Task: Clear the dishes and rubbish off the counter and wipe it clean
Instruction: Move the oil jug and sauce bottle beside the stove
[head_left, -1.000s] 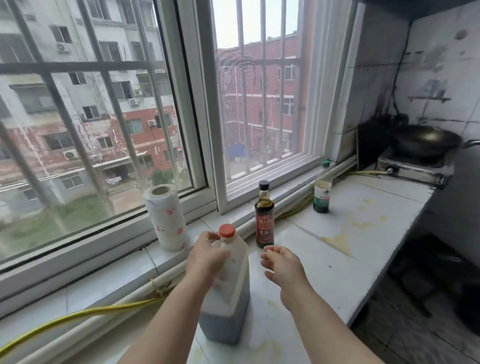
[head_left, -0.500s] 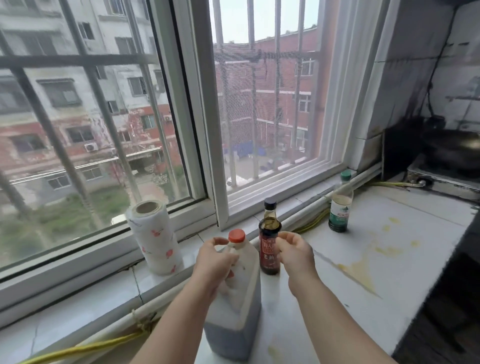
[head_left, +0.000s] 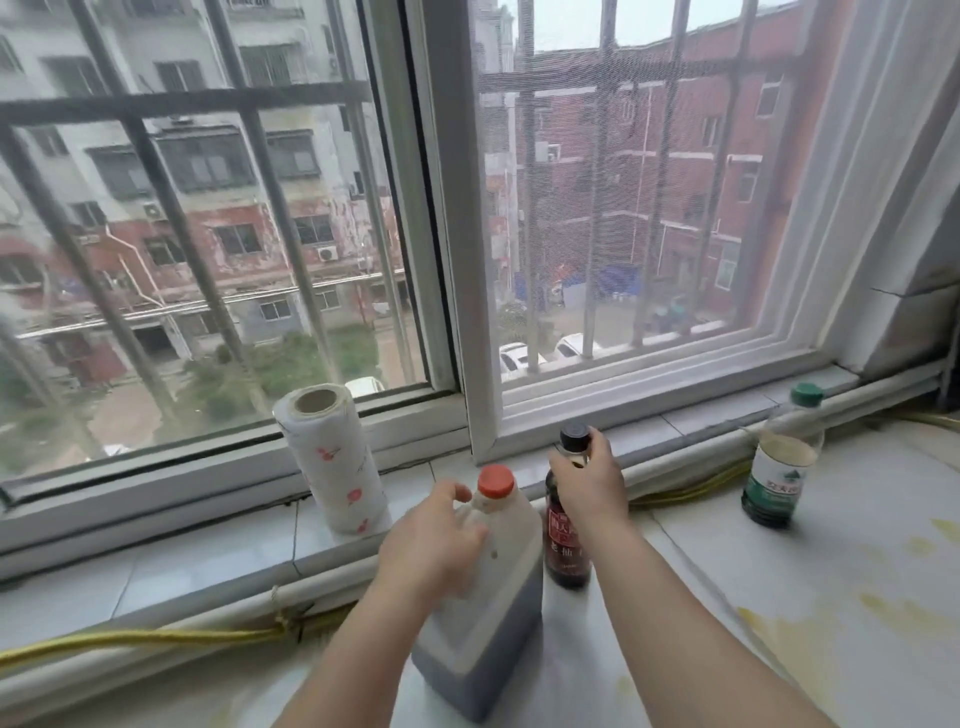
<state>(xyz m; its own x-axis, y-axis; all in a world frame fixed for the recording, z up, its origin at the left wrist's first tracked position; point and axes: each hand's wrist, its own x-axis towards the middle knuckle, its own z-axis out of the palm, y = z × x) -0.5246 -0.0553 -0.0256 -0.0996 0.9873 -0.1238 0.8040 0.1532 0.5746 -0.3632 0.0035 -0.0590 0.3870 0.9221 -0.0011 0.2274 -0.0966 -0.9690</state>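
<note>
A big plastic jug (head_left: 493, 623) with a red cap and dark liquid low inside stands on the white counter (head_left: 779, 649). My left hand (head_left: 436, 540) grips its handle near the neck. Right beside it stands a dark sauce bottle (head_left: 566, 551) with a black cap and red label. My right hand (head_left: 589, 483) is closed around that bottle's neck. A green-capped bottle (head_left: 782, 467) stands farther right on the counter. A roll of paper towel (head_left: 332, 462) with red flowers stands upright on the window sill.
Yellowish stains (head_left: 810, 639) spread over the counter's right part. A yellow hose (head_left: 156, 636) and a white pipe (head_left: 182, 603) run along the counter's back under the tiled sill (head_left: 156, 551). The barred window rises right behind.
My right hand has moved forward from open air and closed on the dark bottle's neck. My left hand stays on the jug. The view has swung left, away from the stove.
</note>
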